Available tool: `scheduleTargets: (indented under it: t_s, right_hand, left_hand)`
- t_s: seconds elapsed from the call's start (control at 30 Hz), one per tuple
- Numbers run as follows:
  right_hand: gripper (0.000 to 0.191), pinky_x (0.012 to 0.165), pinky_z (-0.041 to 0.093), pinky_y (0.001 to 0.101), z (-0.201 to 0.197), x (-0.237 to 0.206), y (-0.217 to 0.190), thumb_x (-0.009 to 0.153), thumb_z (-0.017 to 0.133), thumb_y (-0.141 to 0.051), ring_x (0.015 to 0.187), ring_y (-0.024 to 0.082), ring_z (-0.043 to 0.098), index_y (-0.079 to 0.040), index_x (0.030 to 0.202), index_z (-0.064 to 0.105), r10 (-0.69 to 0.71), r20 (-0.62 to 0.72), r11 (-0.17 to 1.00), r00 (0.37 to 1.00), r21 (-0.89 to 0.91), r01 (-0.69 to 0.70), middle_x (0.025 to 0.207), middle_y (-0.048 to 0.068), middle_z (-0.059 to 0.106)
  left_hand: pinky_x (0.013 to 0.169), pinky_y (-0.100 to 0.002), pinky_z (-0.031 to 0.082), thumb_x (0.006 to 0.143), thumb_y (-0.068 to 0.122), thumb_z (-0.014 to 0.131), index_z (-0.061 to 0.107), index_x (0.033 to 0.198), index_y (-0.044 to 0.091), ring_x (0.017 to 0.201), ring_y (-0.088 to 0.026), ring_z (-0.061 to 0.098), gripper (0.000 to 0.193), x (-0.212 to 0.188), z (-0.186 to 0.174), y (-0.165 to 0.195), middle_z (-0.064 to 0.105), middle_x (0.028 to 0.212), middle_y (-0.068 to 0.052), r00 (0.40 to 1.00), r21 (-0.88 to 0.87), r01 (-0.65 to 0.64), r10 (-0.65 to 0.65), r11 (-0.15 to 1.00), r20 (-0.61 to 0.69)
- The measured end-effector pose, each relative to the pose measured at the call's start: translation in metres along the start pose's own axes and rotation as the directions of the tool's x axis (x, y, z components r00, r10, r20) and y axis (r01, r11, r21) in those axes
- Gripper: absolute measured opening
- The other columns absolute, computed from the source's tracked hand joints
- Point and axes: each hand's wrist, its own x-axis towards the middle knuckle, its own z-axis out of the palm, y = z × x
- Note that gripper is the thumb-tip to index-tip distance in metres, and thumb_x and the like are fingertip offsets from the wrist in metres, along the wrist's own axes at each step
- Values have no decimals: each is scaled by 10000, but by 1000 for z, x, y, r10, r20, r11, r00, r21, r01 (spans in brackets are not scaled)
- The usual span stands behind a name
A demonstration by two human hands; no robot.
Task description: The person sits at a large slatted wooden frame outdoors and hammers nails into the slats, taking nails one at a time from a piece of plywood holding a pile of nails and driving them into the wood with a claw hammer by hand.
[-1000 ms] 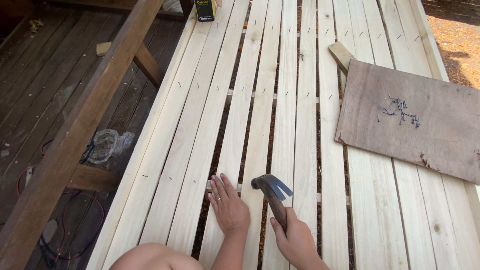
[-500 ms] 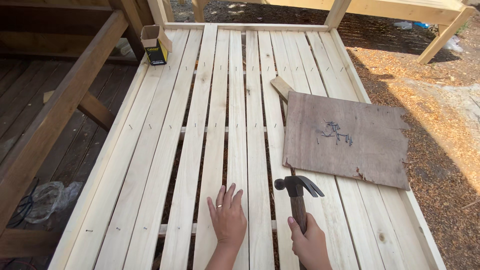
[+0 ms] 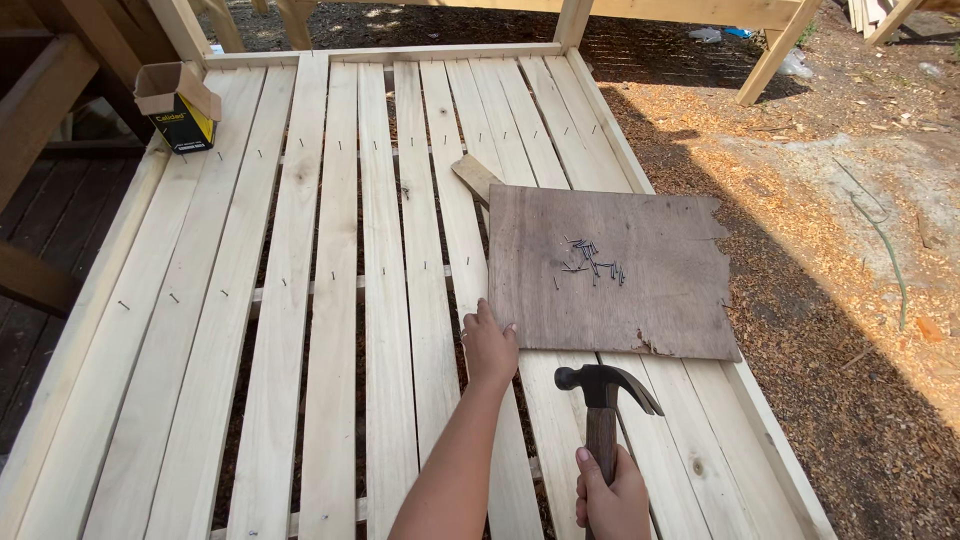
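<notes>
My left hand (image 3: 489,346) rests flat on a pale wooden slat (image 3: 462,300), its fingertips close to the near left corner of a dark plywood board (image 3: 620,290). Several small nails (image 3: 590,260) lie scattered on the middle of that board. My right hand (image 3: 612,497) grips the wooden handle of a claw hammer (image 3: 606,392), whose dark head is held upright just in front of the board's near edge. The slats form a large slatted wooden frame (image 3: 330,250), with small nails showing along them.
An open cardboard box with a yellow and black side (image 3: 178,105) stands at the frame's far left corner. A short wood offcut (image 3: 476,178) sticks out from under the board. Sawdust-strewn ground (image 3: 850,250) lies to the right, dark timber beams (image 3: 40,90) to the left.
The view has tilted up and to the left, showing more of the frame. My left hand has slid forward toward the board's corner. The hammer stays upright in my right hand.
</notes>
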Motion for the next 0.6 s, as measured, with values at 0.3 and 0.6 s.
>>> scheduleTargets:
  t_s: [0.3,0.6]
  right_hand:
    - [268,373,387,353,0,6,11,933,685,-240,371,169,472,6,972,586,-63,45,998,997,-3,63,573,83,530]
    - [278,370,381,360,17,-10,16,936,687,-239,372,172,466,18,990,597,-61,74,998,995,-12,62,577,88,523]
  left_hand:
    - [986,-463,532,978,183,658,472,1313,-64,1161,-400,624,456,28,18,-30,535,1294,-250,993,22,120,-120,993,10]
    - [972,-443,560,937,198,718,472,1299,-56,1155,-385,651,506,-23,-45,-55,564,1292,-244,960,89,280,-281,956,-6]
